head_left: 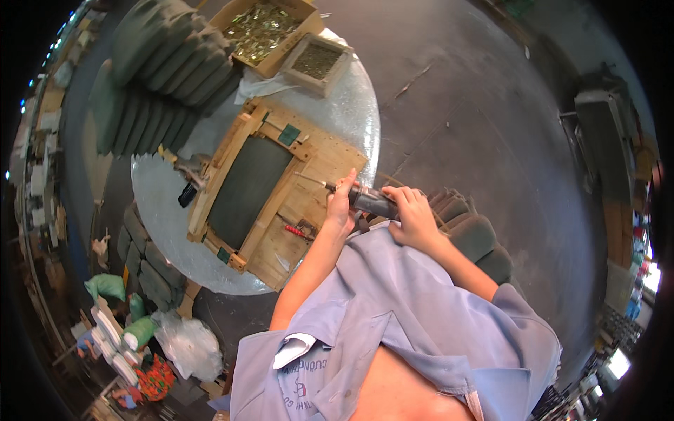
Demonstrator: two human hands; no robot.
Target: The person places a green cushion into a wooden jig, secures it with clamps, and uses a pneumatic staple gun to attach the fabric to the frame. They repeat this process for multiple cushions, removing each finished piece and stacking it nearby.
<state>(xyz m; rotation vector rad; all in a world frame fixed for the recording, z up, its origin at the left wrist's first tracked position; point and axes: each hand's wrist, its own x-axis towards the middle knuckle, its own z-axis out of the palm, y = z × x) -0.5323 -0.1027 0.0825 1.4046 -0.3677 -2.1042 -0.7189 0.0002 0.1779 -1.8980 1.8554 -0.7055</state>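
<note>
A dark inline power screwdriver lies across the front of my body, its long thin bit pointing left toward a wooden frame. My left hand is closed round its front end, near the bit. Farther back, my right hand grips the tool's body. Inside the wooden frame sits a dark green padded panel, apart from both hands. The frame rests on a plywood board. Closer to my left forearm, a red-handled hand tool lies on that board.
The round table has a plastic-wrapped top. At its far side stand a cardboard box of shiny metal pieces and a wooden box of small parts. Padded panels are stacked far left; more pads stand beside my right arm.
</note>
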